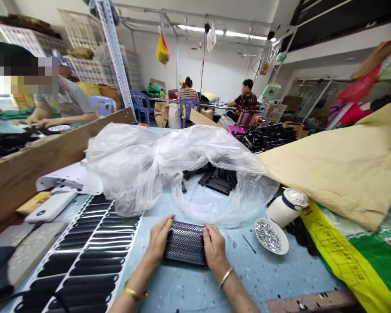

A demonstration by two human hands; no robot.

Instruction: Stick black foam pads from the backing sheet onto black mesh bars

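Note:
My left hand [159, 240] and my right hand [215, 247] grip opposite ends of a black panel with a mesh-like pattern [185, 242], low over the light blue table. Thumbs lie along its side edges; the fingers underneath are partly hidden. Just beyond it, a clear plastic bag [211, 145] lies with its mouth facing me. Inside are several black slotted plastic pieces [219, 181]. Left of my hands is a white sheet bearing rows of glossy black strips [91, 256]. To the right sits a white bowl [285, 248] of small shiny metal bits [267, 236].
A white lidded jar [287, 208] stands behind the bowl. Tan sacking [342, 165] and a green-yellow bag [355, 256] cover the right side. A wooden board [52, 174] borders the left, with a white device [51, 206] near it. Several people work farther off.

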